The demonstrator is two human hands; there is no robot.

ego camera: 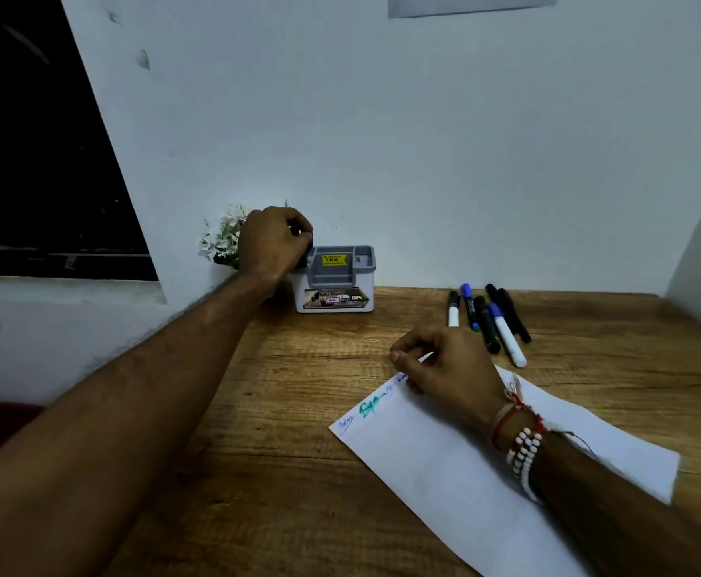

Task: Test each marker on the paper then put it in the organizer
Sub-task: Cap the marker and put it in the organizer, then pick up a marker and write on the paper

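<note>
A white and grey organizer (334, 281) stands at the back of the wooden desk, against the wall. My left hand (271, 243) is at its left compartment, fingers closed on a blue-capped marker (308, 245) that is mostly hidden by the hand. My right hand (444, 360) rests on the top corner of a white sheet of paper (486, 472), fingers curled with nothing seen in them. Blue and green scribbles (371, 406) run along the sheet's upper left edge. Several markers (488, 318), black and blue capped, lie in a row behind my right hand.
A small plant with white flowers (221, 237) stands left of the organizer, behind my left hand. A dark window (28, 160) fills the left. The wooden desk (278, 410) meets the wall at the back and a side panel at the far right.
</note>
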